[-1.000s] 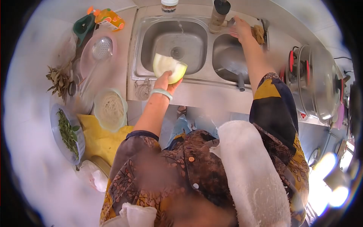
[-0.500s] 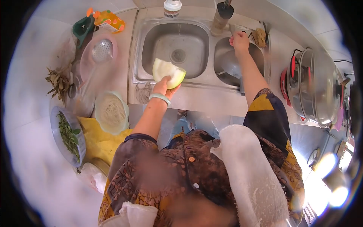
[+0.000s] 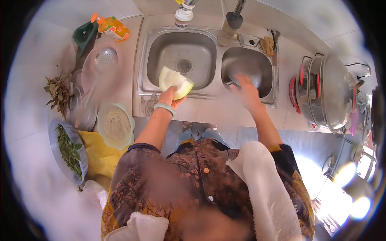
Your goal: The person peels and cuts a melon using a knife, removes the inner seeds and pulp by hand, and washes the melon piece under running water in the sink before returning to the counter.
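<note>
In the head view, my left hand (image 3: 172, 97) grips a thick piece of winter melon (image 3: 175, 82) with white flesh and pale green rind. It is held over the front edge of the large sink basin (image 3: 161, 44). My right hand (image 3: 246, 90) is above the front of the small sink basin (image 3: 267, 76), its fingers stretched apart and somewhat blurred, with nothing seen in them. Below those fingers lies a rounded grey metal thing (image 3: 247, 70), partly hidden, whose kind I cannot make out.
A white faucet filter (image 3: 183, 17) hangs over the large basin. A brown sponge (image 3: 267, 45) sits behind the small one. At right stands a lidded steamer pot (image 3: 335, 92). At left are a bowl of noodles (image 3: 116, 126), a basin of green leaves (image 3: 82, 154) and an orange bottle (image 3: 113, 28).
My right hand has come back from the rear of the small basin toward its front edge, and its fingers have spread. The left hand still holds the winter melon, almost in place.
</note>
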The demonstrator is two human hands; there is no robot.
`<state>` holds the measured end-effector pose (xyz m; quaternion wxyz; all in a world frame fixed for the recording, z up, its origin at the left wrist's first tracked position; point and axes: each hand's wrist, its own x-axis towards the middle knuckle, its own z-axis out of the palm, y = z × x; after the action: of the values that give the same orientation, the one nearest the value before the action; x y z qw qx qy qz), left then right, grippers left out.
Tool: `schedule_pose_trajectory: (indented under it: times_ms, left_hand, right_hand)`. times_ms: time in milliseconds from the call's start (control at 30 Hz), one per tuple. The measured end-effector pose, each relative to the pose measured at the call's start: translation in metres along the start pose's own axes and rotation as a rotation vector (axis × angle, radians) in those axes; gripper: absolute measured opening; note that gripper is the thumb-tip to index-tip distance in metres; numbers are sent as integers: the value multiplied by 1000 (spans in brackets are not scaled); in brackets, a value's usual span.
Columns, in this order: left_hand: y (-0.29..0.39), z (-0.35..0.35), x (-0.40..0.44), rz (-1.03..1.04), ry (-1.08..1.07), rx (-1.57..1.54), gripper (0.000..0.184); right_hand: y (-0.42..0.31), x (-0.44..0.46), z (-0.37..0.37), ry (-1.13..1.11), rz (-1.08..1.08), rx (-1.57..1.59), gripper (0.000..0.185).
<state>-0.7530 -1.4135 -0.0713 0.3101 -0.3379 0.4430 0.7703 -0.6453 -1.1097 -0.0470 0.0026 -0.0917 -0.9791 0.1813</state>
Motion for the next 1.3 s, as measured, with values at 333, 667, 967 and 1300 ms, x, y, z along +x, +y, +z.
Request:
schedule_pose_trajectory:
  times_ms: [333, 667, 967, 1300]
  left_hand:
    - [11, -45, -21, -12, 5, 48, 41]
    - [32, -50, -51, 50, -17, 92, 41]
    - [22, -50, -57, 91, -12, 84, 40]
    - [5, -76, -47, 101, -203, 287, 40]
  right_hand:
    - [-89, -91, -252, -1367, -908, 1526, 60]
    - [-117, -112, -298, -90, -1069, 1141, 17]
    - [-206, -117, -255, -213, -800, 1531, 17]
    - [-233, -128, -257, -156, -779, 1576, 17]
